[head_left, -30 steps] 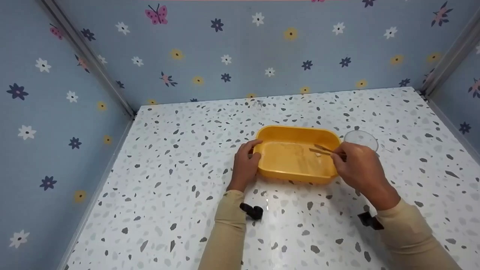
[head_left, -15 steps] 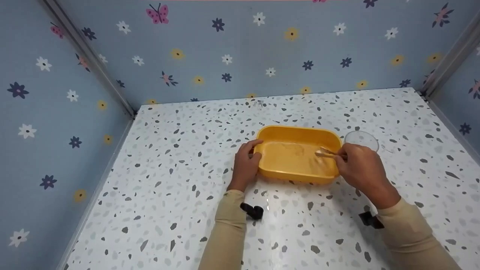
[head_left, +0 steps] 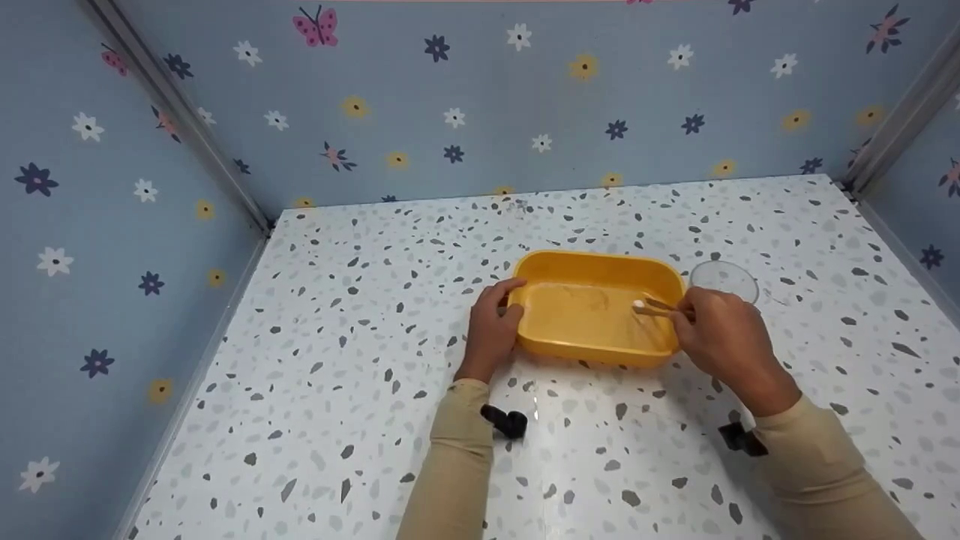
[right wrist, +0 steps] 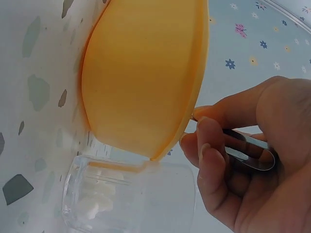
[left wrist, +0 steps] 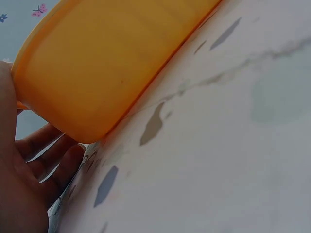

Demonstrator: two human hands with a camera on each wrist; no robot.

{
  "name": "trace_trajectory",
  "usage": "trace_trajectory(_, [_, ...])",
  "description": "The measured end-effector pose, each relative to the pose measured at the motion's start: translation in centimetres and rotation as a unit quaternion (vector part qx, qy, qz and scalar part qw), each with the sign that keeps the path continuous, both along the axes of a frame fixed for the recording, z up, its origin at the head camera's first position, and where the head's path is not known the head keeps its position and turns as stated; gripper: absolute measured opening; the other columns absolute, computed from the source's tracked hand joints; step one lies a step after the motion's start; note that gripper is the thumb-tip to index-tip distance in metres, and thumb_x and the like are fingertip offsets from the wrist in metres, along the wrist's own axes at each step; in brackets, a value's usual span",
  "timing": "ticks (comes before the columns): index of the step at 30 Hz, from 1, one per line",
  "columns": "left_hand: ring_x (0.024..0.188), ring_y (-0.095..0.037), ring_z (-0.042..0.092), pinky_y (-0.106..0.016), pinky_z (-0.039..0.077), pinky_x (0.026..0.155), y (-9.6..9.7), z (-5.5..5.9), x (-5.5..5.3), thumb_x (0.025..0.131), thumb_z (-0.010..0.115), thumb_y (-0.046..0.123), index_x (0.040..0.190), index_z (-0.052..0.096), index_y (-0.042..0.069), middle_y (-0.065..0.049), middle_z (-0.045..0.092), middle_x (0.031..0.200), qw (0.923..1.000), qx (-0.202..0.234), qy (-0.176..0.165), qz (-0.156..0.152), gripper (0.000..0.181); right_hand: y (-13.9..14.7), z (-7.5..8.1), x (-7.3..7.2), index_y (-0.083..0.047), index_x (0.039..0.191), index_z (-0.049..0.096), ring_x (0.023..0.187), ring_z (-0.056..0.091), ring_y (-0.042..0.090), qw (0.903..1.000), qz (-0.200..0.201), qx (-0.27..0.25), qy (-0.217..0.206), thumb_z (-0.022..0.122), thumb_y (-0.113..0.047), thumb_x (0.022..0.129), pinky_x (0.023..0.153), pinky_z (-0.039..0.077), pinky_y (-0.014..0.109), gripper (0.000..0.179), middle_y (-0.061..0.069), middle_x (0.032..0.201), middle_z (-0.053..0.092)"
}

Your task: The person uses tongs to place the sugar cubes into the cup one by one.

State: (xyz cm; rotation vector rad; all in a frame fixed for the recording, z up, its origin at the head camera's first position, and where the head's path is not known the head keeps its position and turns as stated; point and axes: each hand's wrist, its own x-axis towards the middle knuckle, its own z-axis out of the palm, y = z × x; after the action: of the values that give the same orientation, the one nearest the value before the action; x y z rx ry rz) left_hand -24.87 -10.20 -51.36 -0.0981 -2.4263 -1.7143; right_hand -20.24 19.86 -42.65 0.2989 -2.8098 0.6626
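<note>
A yellow plastic basin [head_left: 555, 319], shallow and rectangular with rounded corners, stands on the speckled tabletop. At its left end my left hand [head_left: 491, 330] holds the rim, with several fingers spread beside the wall in the left wrist view. My right hand [head_left: 724, 345] pinches metal tweezers [head_left: 661, 310] over the basin's right end; their bent back end [right wrist: 257, 160] shows within the palm. A small white piece [head_left: 638, 304] sits at the tweezer tips, low in the basin. Just past the right hand is a clear round container [head_left: 739, 281], partly hidden by it.
White pieces [right wrist: 95, 199] lie inside the clear container in the right wrist view, close beside the basin's end. Blue flowered panels [head_left: 495, 97] close off the back and sides of the table. Black camera mounts [head_left: 506, 422] stick out from both sleeves.
The tweezer tips have drawn back slightly to the right and come closer together, now at the white piece. The left hand and the basin have stayed in place.
</note>
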Motion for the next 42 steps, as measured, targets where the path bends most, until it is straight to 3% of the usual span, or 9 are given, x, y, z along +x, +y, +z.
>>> trace_trajectory(16, [0.107,-0.016,0.059,-0.032,0.05,0.091,0.03,-0.05,-0.03,0.093,0.053,0.01,0.129,0.066,0.022,0.0,0.058,0.125,1.0,0.008,-0.004,0.002,0.04,-0.11,-0.38,-0.03,0.0,0.088,0.068,0.062,0.056,0.024,0.9997,0.005,0.022,0.006,0.07,-0.009,0.09,0.058,0.047,0.039,0.01,0.01,0.078,0.067])
trace_trajectory(29, [0.106,-0.017,0.06,-0.033,0.05,0.09,-0.01,0.04,-0.01,0.092,0.053,0.009,0.128,0.067,0.021,-0.003,0.059,0.125,1.0,0.008,0.002,0.0,0.04,-0.24,-0.92,-0.03,0.0,0.088,0.065,0.061,0.054,0.025,0.9995,0.008,0.03,0.008,0.068,-0.009,0.091,0.058,0.048,0.04,0.01,0.011,0.076,0.064])
trace_trajectory(36, [0.105,-0.016,0.06,-0.033,0.051,0.09,0.03,0.06,-0.04,0.092,0.053,0.009,0.128,0.067,0.021,-0.004,0.059,0.124,1.0,0.009,0.001,0.002,0.04,-0.16,-0.66,-0.04,0.0,0.089,0.065,0.062,0.054,0.025,0.9998,0.006,0.018,0.0,0.066,-0.008,0.092,0.059,0.048,0.04,0.009,0.011,0.078,0.065])
trace_trajectory(42, [0.108,-0.02,0.06,-0.034,0.051,0.09,0.09,0.07,-0.06,0.092,0.053,0.008,0.128,0.067,0.021,-0.002,0.059,0.126,0.9999,0.012,0.003,0.0,0.04,-0.21,-0.12,0.26,0.0,0.09,0.067,0.061,0.055,0.024,0.9997,0.007,0.01,0.02,0.066,-0.007,0.092,0.059,0.049,0.04,0.007,0.011,0.078,0.067])
